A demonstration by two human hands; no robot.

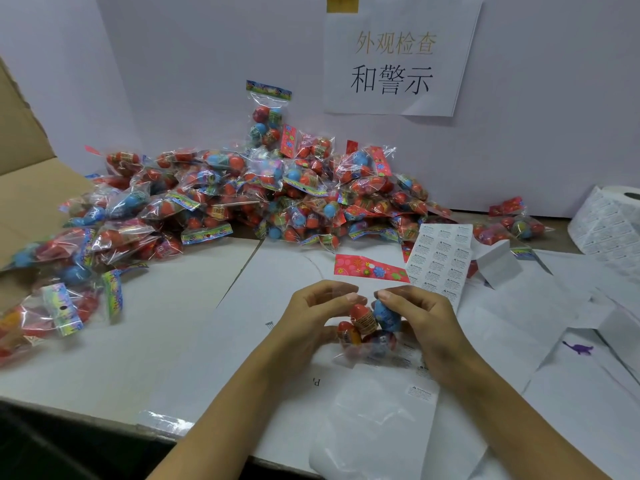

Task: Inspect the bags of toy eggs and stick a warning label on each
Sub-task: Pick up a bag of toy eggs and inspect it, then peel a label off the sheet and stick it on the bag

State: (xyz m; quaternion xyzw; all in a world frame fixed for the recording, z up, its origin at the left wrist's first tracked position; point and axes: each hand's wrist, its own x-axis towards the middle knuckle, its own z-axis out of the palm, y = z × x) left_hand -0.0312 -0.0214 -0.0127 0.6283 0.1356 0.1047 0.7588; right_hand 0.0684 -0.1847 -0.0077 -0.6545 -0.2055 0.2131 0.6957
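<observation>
A clear bag of toy eggs [369,327] with red, orange and blue eggs sits between my hands over the white paper. My left hand [311,317] grips its left side with curled fingers. My right hand [420,320] grips the right side, fingertips on the blue egg. The bag's red flowered header card [367,268] points away from me. A sheet of small warning labels [438,261] stands just behind my right hand. A large heap of egg bags [242,199] lies at the back of the table.
An open cardboard box [31,188] holding more bags stands at the left. A roll of labels [609,223] sits at the far right, beside loose backing paper [554,306]. A paper sign [398,57] hangs on the wall. A small purple toy dinosaur [578,348] lies right of my hands.
</observation>
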